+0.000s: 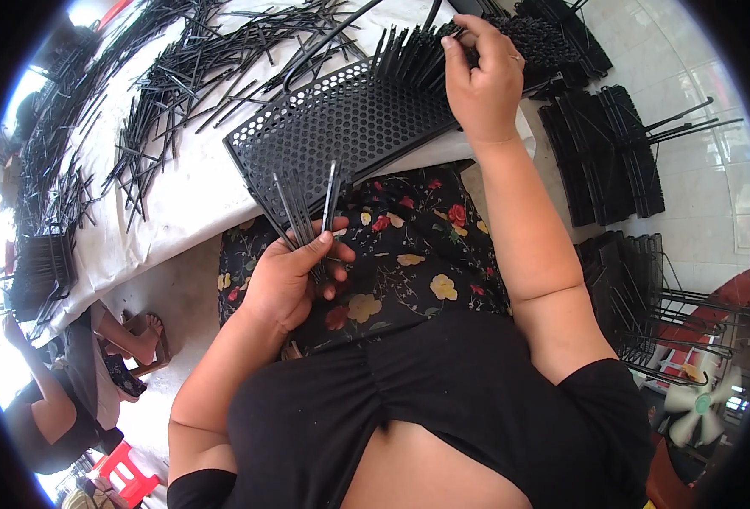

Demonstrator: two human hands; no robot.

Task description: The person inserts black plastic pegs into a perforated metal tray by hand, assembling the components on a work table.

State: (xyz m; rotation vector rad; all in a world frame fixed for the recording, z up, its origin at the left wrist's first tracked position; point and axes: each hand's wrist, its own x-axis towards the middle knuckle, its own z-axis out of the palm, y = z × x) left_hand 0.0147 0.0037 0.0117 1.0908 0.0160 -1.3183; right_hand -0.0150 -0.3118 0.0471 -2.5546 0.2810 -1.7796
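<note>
We count two hands. The left hand [288, 273] is closed around a small bunch of thin black strips [304, 219], too many to count. The right hand [487, 85] has bent fingers, and we cannot tell if it pinches anything. It is by the far end of one flat black panel [316, 140], which lies at the table's edge, near the lap. The panel is full of little holes, and black strips [413, 59] stand up there like brush hairs. More skinny, straight strips [197, 64] lie in messy heaps on a white table cover [176, 225]. We see one fan [702, 403] and shiny pale floor tiles [689, 64].
</note>
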